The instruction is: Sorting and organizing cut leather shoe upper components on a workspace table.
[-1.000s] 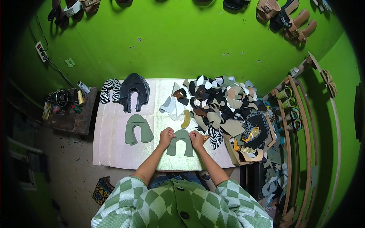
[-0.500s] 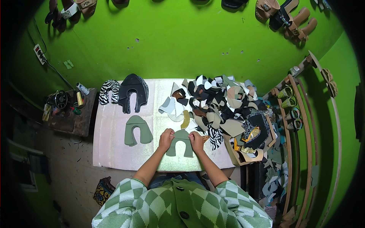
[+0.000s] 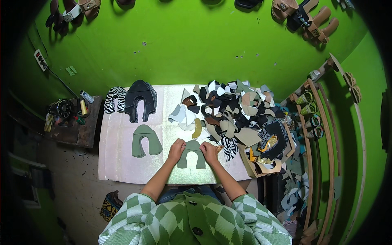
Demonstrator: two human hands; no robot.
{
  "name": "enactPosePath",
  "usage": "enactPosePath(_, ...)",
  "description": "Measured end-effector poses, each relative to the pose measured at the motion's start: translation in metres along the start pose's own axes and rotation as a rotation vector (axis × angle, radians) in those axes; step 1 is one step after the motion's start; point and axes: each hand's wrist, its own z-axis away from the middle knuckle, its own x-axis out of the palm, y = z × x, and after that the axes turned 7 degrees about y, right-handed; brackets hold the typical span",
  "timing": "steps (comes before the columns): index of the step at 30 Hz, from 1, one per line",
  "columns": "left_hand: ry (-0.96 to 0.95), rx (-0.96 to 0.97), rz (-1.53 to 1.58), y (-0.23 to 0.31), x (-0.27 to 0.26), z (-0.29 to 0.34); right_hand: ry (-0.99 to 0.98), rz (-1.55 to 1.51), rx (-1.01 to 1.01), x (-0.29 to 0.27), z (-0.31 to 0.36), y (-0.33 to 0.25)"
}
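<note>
A green U-shaped shoe-upper piece (image 3: pixel 192 146) lies at the table's near edge, its opening facing me. My left hand (image 3: pixel 177 150) pinches its left edge with closed fingers. On the opposite edge my right hand (image 3: pixel 210 152) grips it the same way; the fingertips are small in view. To the left rests a stack of matching green upper pieces (image 3: pixel 143 131). Behind that sit a stack of black upper pieces (image 3: pixel 141 90) and a stack of zebra-print pieces (image 3: pixel 115 92). A curved mustard-coloured scrap (image 3: pixel 197 128) lies just beyond the piece in my hands.
Mixed scraps (image 3: pixel 228 107) are heaped on the right half of the table (image 3: pixel 122 170). An open cardboard box (image 3: pixel 269 169) holds more cuttings at the right edge. A wooden rack (image 3: pixel 311 163) with sandals stands to the right, a sewing machine (image 3: pixel 64 108) to the left.
The whole view has shifted slightly. Both hands keep their hold on the green piece, which lies in nearly the same place.
</note>
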Motion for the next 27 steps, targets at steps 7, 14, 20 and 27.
enactPosePath(7,0.052,0.1,-0.036,-0.005,0.003,0.001,0.009,0.055,0.024,0.001,-0.001,-0.003)
enactPosePath(14,0.048,0.078,-0.072,-0.003,0.005,0.001,0.047,0.171,-0.114,0.01,0.0,0.007)
enactPosePath(20,0.002,0.232,-0.477,0.0,0.005,0.009,0.036,0.288,-0.345,0.011,0.005,0.005)
enactPosePath(27,-0.028,0.346,-0.748,-0.006,0.012,0.052,-0.021,0.468,-0.456,0.023,0.032,0.0)
